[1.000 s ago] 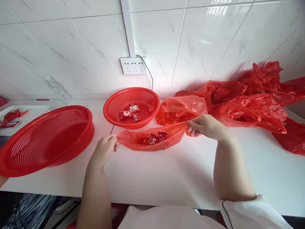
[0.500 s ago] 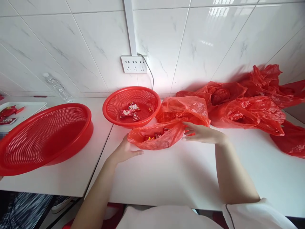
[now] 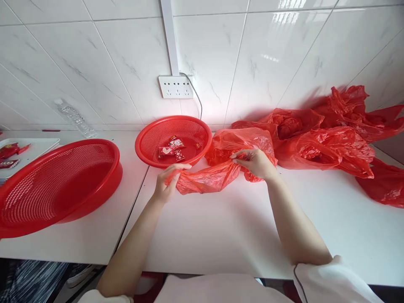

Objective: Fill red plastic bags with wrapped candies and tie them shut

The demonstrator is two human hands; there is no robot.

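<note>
The left hand (image 3: 166,185) is partly closed at the left end of a red plastic bag (image 3: 208,180), with the plastic between the thumb and the stretched fingers. The right hand (image 3: 256,164) pinches the right end of the same bag, the thumb and fingertips close together. The bag is lying sideways between the two hands, low over the white table (image 3: 221,235), and its upper edge looks gathered; what is inside cannot be seen clearly.

Just behind the left hand there is a small red basket (image 3: 150,136), which contains several small wrapped packets (image 3: 166,151). To its right, behind the right hand, stands another red bag (image 3: 249,139), and farther right are more crumpled red bags (image 3: 328,145). On the left side is a large red basket (image 3: 75,181), tilted. Behind it are a white tray (image 3: 41,145) and a clear bottle (image 3: 75,118), which leans near the tiled wall (image 3: 120,50). A socket panel (image 3: 176,86) is on this wall.
</note>
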